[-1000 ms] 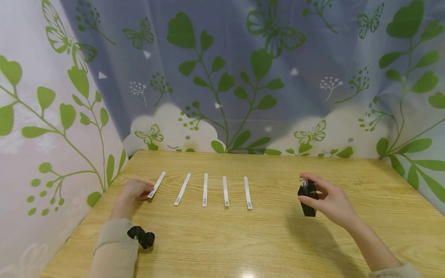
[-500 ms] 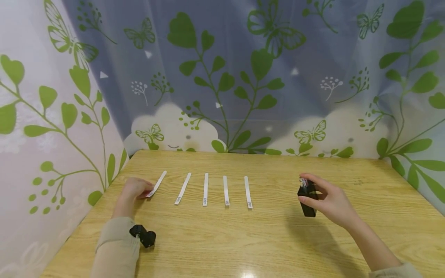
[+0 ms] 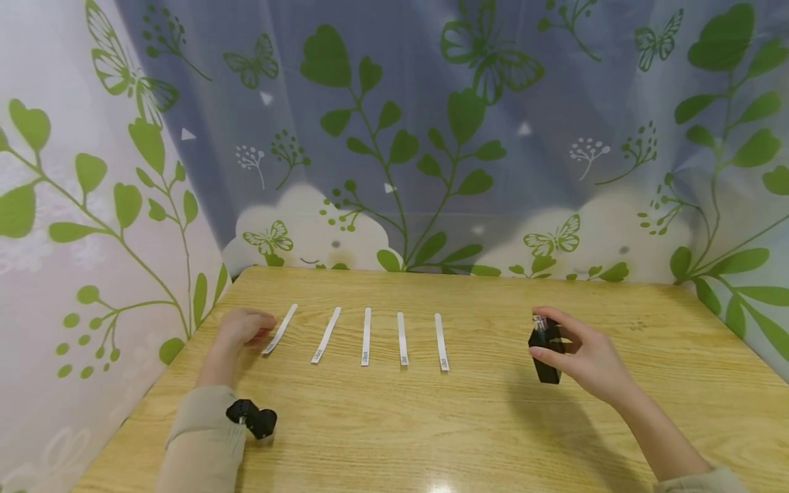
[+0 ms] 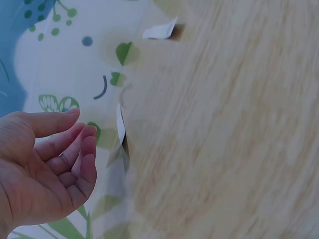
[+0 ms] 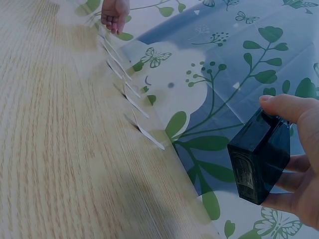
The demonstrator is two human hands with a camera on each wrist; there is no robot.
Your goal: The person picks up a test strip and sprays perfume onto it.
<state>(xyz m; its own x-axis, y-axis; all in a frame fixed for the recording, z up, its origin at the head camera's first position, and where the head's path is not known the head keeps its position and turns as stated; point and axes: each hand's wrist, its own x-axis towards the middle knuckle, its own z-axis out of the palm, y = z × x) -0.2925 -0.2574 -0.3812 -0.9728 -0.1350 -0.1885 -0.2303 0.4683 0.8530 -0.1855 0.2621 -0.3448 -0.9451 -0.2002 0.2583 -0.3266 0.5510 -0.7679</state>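
Several white paper test strips lie side by side on the wooden table, each with small dark print at its near end. Just left of the leftmost paper test strip (image 3: 282,327) is my left hand (image 3: 242,329), its fingers loosely bent; in the left wrist view, a gap shows between that hand (image 4: 55,164) and the nearest strip (image 4: 120,125). On the right, my right hand (image 3: 588,359) grips a black perfume bottle (image 3: 545,352) between thumb and fingers, held above the table. A clear and silvery nozzle tops the bottle, a fingertip resting at it.
The wooden table (image 3: 394,424) ends at the back and left against a curtain (image 3: 419,171) printed with leaves and butterflies. A black wrist camera (image 3: 251,419) sits at the left cuff. The rightmost strip (image 3: 441,342) lies well short of the bottle.
The left fingers have let go of the near end of the leftmost paper test strip and moved slightly up and away. The right hand and perfume bottle hold still.
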